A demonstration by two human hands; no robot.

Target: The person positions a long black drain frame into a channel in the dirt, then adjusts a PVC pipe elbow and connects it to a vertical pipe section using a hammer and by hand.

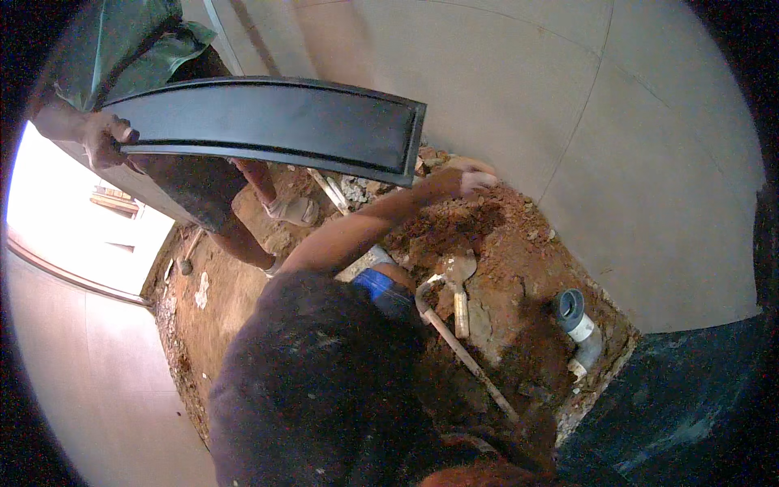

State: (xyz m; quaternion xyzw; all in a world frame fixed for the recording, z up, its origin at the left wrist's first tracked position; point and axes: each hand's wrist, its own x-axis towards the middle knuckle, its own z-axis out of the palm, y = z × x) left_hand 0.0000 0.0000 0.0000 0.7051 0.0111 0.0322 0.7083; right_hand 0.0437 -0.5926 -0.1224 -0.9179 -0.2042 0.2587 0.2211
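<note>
Neither my left hand nor my right hand can be made out. A co-worker in a dark shirt (316,381) fills the lower middle, close to me, one arm (365,227) stretched to the soil's upper edge, where their hand (475,180) rests; its fingers are small and unclear. At upper left another person's hand (109,142) grips a long dark panel (276,122), held out above the dug patch. Below that arm lie a thin bent pipe (471,365) and a trowel-like tool (460,308) on the soil. A blurred reddish shape at the bottom edge is unclear.
The dug patch (203,341) of soil and rubble is bordered by pale tiles (97,357) and a dark surface (665,398) at lower right. A grey elbow pipe (583,333) stands up at right. The standing person's legs (243,239) are at left, near a bright doorway (65,203).
</note>
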